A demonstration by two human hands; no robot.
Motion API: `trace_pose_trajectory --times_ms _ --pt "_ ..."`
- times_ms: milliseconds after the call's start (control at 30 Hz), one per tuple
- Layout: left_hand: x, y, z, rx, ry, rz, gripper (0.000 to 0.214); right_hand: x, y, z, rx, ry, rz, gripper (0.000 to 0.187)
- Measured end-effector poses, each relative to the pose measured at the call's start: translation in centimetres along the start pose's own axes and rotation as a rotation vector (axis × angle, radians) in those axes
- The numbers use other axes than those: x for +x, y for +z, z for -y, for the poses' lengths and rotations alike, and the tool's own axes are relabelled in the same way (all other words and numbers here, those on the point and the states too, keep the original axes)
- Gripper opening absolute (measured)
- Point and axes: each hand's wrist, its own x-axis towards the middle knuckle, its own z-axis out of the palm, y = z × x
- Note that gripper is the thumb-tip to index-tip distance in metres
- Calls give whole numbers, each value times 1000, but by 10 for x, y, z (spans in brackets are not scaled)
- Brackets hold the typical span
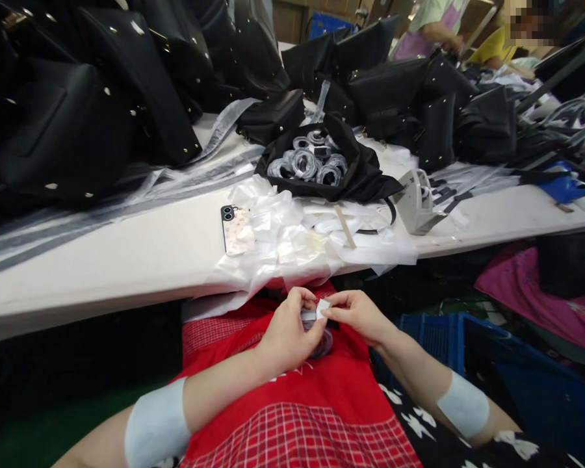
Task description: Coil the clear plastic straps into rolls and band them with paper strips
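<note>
Together over red apron (322, 396), left hand (292, 333), right hand (357, 316), fingers of both pinching white tab (323, 307)

We find wrappers (292, 244) right of the phone (237, 229) on the surface (127, 266), bags (78, 117) behind it, left hand (292, 331) and right hand (357, 315) before it.

A long white counter (127, 260) carries a pile of black leather bags with metal studs (68, 123) on its left. Near the front edge lies a phone in a pale patterned case (236, 229), touching a heap of clear plastic wrappers (292, 237). Behind the heap, a crumpled black cloth (365, 175) holds grey wrapped rolls (305, 162); a grey plastic dispenser (416, 201) stands just beside it.
</note>
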Motion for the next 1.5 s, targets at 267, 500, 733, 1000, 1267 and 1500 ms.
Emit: trace_pose_trajectory --times_ms 267,500,733,1000,1267,1500 --pt "1 3 -3 38 30 39 25 -1 -12 14 -49 98 81 27" --pt "2 2 -5 37 35 40 25 2 -16 20 -141 121 88 29" --pt "1 1 -7 39 13 43 25 4 -16 26 -205 117 132 30" --pt "4 -1 -3 7 4 45 23 7 -14 18 -301 43 43 23" --pt "2 -2 -3 -1 -5 54 23 10 -12 14 -354 22 27 21" --pt "9 -13 6 46 -86 274 19 -1 3 18 -740 -276 -81 13"
